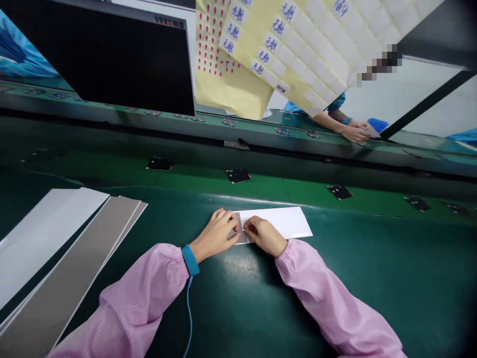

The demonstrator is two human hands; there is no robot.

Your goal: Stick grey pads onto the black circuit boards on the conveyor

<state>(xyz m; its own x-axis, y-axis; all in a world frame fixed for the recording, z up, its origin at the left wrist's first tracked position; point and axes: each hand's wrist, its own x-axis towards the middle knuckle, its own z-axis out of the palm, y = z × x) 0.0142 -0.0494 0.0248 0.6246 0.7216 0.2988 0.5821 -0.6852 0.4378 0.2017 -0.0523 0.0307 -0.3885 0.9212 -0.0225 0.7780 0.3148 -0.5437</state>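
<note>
Factory assembly line
You sit at a green conveyor belt (261,186) carrying small black parts (237,175), label sheets (298,44) hanging overhead.

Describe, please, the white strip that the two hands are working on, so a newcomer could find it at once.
Start at the dark green bench in front of the moving belt. At its middle, both pink-sleeved hands, left hand and right hand, press on a small white strip lying flat. Unlike the long grey and white sheets stacked to the left, it is short and sits alone.

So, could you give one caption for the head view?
Both hands, left hand and right hand, press on a white strip on the green bench.
</note>
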